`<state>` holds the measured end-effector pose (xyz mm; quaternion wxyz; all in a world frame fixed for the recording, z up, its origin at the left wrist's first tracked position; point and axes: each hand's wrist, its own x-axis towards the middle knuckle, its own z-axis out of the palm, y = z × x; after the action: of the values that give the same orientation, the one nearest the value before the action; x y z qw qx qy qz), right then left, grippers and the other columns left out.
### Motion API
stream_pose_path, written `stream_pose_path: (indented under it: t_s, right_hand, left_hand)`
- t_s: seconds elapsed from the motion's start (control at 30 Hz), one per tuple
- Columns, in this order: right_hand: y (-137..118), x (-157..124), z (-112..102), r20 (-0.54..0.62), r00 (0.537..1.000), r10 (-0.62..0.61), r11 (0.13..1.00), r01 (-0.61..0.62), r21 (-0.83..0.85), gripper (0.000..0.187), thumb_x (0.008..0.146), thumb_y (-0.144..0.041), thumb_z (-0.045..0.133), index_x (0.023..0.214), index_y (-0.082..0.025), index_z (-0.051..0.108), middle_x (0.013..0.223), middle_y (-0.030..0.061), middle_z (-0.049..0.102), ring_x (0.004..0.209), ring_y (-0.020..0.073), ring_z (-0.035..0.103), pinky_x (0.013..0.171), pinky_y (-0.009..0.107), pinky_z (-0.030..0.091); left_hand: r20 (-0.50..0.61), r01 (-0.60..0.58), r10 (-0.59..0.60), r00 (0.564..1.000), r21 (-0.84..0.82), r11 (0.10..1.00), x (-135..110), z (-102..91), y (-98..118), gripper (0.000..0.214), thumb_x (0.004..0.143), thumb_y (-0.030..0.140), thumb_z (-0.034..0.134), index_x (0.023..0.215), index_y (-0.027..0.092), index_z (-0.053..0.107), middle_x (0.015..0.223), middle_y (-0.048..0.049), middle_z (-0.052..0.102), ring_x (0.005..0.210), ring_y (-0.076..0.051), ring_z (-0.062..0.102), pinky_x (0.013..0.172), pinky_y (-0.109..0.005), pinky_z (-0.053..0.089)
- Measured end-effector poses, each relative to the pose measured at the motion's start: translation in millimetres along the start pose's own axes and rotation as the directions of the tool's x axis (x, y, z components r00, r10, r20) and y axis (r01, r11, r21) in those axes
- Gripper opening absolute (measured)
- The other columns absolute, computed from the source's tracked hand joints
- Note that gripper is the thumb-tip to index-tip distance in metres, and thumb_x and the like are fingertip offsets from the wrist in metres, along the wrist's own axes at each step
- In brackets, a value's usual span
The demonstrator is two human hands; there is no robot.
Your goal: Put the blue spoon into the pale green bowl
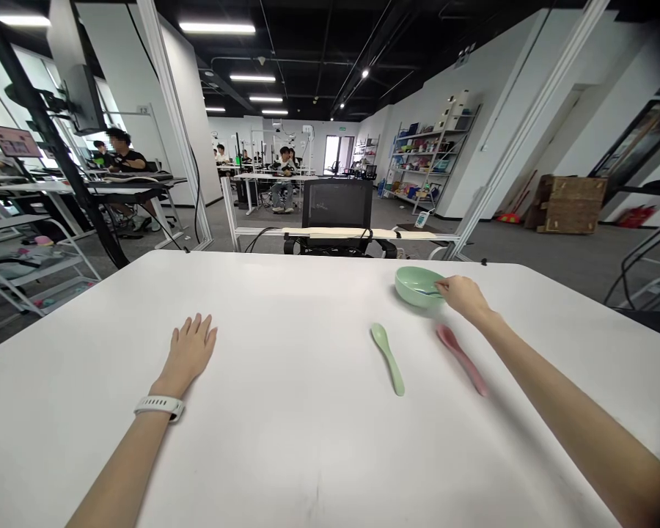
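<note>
At the far right of the table stands a light green bowl [412, 288]. A thin blue utensil [429, 292], possibly a spoon, shows inside it. My right hand [462, 293] reaches over the bowl's right rim with its fingers pinched at the utensil's end. The fingers partly hide the rim and the grip. Closer to me lie a green spoon [388, 359] and, to its right beneath my forearm, a pink spoon [462, 359]. Over on the left, my left hand [190, 348] rests flat on the table with fingers stretched out, holding nothing.
The white table [275, 425] spreads out before me. Beyond its far edge is a black mesh chair [336, 205] behind a crossbar. Metal posts rise at both back corners. Shelves [432, 154] and a wooden crate [575, 204] stand farther right. Several people sit at desks behind.
</note>
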<state>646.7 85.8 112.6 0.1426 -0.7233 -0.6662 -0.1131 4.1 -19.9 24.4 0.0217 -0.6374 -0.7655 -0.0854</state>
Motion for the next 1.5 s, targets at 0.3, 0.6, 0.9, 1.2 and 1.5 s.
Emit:
stream_pose_path:
  t_s: [0.3,0.6,0.9,1.2,1.5]
  right_hand:
    - [42.4,-77.8,-8.3,-0.121,0.986,0.111,0.981,-0.089,0.172,0.063,0.112,-0.037,0.037,0.153,-0.004,0.071,0.145,0.031,0.077,0.136,0.0435,0.071,0.118,0.056,0.055]
    - [97.6,-153.5,53.3,0.041,0.998,0.054,0.97,-0.062,0.236,0.057,0.104,-0.039,0.04,0.139,-0.02,0.081,0.148,0.0197,0.081,0.146,0.0401,0.073,0.119,0.059,0.062]
    - [91.3,-149.2,42.7,0.042,0.994,0.103,0.969,-0.11,0.222,0.056,0.108,-0.039,0.038,0.14,-0.023,0.08,0.153,0.0185,0.078,0.148,0.0375,0.071,0.121,0.051,0.06]
    - [26.9,-63.2,-28.3,-0.006,1.0,-0.001,0.997,0.001,0.075,0.052,0.112,-0.029,0.043,0.148,-0.008,0.075,0.139,0.0268,0.08,0.127,0.0373,0.072,0.114,0.049,0.056]
    - [-10.9,12.2,-29.5,0.269,0.961,0.067,0.987,-0.025,-0.157,0.035,0.11,-0.03,0.06,0.119,-0.015,0.09,0.126,0.0202,0.087,0.13,0.038,0.075,0.113,0.049,0.051]
  left_hand:
    - [-0.081,0.012,-0.012,0.997,-0.003,1.0,1.5,10.2,0.2,0.074,0.112,0.04,0.023,0.17,0.009,0.057,0.182,-0.0242,0.051,0.172,-0.04,0.045,0.139,-0.065,0.035]
    - [-0.092,-0.003,0.003,0.996,0.0,1.0,1.7,12.0,-1.6,0.075,0.111,0.039,0.022,0.169,0.008,0.058,0.181,-0.0245,0.053,0.17,-0.041,0.046,0.138,-0.066,0.036]
    - [-0.104,0.002,-0.003,0.995,-0.013,1.0,2.7,13.8,-3.0,0.072,0.112,0.04,0.026,0.169,0.011,0.06,0.18,-0.024,0.054,0.17,-0.041,0.047,0.138,-0.066,0.037]
    - [-0.078,0.001,-0.002,0.997,-0.01,1.0,2.4,13.5,-2.5,0.075,0.113,0.041,0.022,0.171,0.008,0.056,0.183,-0.0248,0.05,0.172,-0.042,0.043,0.14,-0.066,0.033]
    - [-0.069,-0.014,0.014,0.997,-0.002,1.0,2.4,9.6,-2.1,0.074,0.113,0.04,0.023,0.171,0.008,0.056,0.182,-0.0249,0.051,0.171,-0.042,0.046,0.138,-0.068,0.036]
